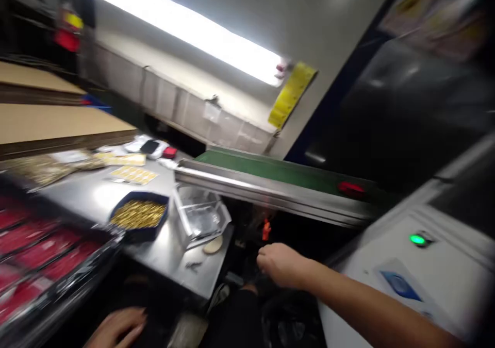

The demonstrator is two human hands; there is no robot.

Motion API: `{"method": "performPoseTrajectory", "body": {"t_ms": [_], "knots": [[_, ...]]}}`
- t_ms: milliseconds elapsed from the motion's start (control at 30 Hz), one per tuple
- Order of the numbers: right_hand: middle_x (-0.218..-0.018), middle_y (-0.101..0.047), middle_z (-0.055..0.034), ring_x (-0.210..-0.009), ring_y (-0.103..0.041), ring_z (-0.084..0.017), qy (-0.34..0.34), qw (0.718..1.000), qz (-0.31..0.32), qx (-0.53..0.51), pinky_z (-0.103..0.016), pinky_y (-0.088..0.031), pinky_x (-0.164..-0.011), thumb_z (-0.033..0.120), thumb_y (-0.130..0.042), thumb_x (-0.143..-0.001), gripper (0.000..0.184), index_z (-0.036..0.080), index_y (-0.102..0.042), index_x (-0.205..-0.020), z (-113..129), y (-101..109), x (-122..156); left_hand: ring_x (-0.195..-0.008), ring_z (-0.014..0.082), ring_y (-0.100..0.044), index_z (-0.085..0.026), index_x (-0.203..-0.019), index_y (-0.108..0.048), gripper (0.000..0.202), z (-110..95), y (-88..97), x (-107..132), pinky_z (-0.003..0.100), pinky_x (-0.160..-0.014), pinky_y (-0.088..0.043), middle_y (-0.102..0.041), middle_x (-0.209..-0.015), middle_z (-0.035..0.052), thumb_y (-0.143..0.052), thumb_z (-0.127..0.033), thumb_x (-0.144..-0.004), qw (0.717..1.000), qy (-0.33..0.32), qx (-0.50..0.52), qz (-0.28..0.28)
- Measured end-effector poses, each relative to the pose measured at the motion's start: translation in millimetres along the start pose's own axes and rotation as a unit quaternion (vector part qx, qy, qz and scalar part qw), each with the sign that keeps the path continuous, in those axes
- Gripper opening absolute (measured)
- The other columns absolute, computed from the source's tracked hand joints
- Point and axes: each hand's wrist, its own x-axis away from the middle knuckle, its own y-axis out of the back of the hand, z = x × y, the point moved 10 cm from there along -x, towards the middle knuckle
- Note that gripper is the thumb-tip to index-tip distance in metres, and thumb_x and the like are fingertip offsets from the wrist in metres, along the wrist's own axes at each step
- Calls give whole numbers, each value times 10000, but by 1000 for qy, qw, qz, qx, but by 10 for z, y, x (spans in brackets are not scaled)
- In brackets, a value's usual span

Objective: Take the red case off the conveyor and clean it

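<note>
Both hands look empty: right hand [280, 263] loosely curled w/ nothing in it, just below the orange switch [266, 230] under the green conveyor [270, 170]. Left hand [118, 327] rests low, fingers relaxed. Blurry view, so best approach the switch slowly w/ fingertips leading.

Dark blue round plastic bowl [139, 216] full of shiny gold bits; beside that bowl, bright red packs in a black tray [46, 255], green flat conveyor belt [278, 170] behind.

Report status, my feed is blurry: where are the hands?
Right hand loosely curled, empty, below the green conveyor. Left hand low, open, near the red tray. Nothing in between.
</note>
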Motion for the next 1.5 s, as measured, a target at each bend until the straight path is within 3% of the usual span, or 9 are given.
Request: {"method": "performPoseTrajectory", "body": {"t_ms": [167, 267, 400, 533, 700, 833, 967, 1333, 1500], "knots": [[-841, -659, -57, -745, -580, -172, 5, 995, -84, -58, -315, -384, -679, 134, -453, -898, 183, 165, -620, -829, -15, -289, -423, -1080, 243, -657, -300, -941, -730, 288, 124, -126, 173, 381, -974, -521, -742, -1051, 11, -522, -497, -917, 996, 50, 9, 76], [-845, -645, -40, -764, -560, -164, 3, 987, -132, -91, -310, -373, -701, 135, -450, -919, 193, 182, -620, -842, 101, -457, -720, -1121, 249, -627, -275, -964, -709, 273, 96, -154, 187, 411, -1007, -475, -729, -1076, 26, -507, -457, -939, 993, 73, 16, 96], [-924, -632, -63, -867, -551, -175, -59, 967, -212, -127, -306, -376, -760, 188, -375, -983, 251, 179, -625, -953, 241, -772, -1056, -1133, 253, -612, -264, -979, -689, 227, 48, -149, 180, 442, -1030, -425, -726, -1059, 29, -513, -404, -944, 990, 92, 25, 102], [-798, -618, -61, -766, -521, -184, -93, 953, -247, -145, -319, -340, -673, 114, -463, -927, 218, 173, -641, -817, 421, -1174, -1244, -1128, 252, -611, -261, -969, -683, 195, 50, -164, 136, 446, -1028, -405, -724, -1057, 29, -525, -372, -940, 989, 105, 22, 101], [-824, -615, -62, -811, -517, -198, -126, 936, -281, -172, -326, -331, -708, 144, -455, -944, 200, 181, -637, -869, 417, -1337, -1229, -1128, 248, -608, -252, -970, -682, 198, 67, -198, 80, 436, -1029, -399, -722, -1053, 40, -521, -365, -946, 988, 112, 14, 109], [-760, -612, -49, -719, -494, -185, -120, 934, -280, -188, -332, -312, -661, 148, -485, -930, 218, 185, -628, -770, 383, -1331, -1211, -1120, 248, -611, -243, -961, -685, 206, 58, -240, 27, 433, -1020, -402, -724, -1044, 48, -516, -362, -949, 986, 109, 11, 122], [-841, -628, -55, -807, -531, -191, -150, 917, -297, -220, -314, -351, -729, 203, -422, -976, 229, 183, -643, -920, 268, -1329, -1149, -1124, 246, -608, -239, -960, -684, 201, 23, -279, -21, 429, -1019, -399, -721, -1055, 47, -516, -349, -947, 986, 101, 12, 131], [-851, -646, -35, -791, -582, -164, -166, 880, -311, -318, -262, -425, -723, 246, -426, -979, 255, 210, -664, -895, 289, -1516, -1112, -1118, 232, -611, -243, -956, -676, 195, -12, -266, -12, 403, -1016, -389, -722, -1041, 32, -506, -339, -957, 987, 89, 11, 130], [-965, -654, -67, -911, -602, -176, -209, 850, -326, -358, -279, -457, -839, 268, -407, -987, 263, 194, -659, -999, 201, -1652, -1035, -1115, 228, -614, -244, -954, -681, 197, -11, -256, 1, 388, -1020, -393, -723, -1043, 28, -511, -342, -956, 989, 82, 12, 126]]}}
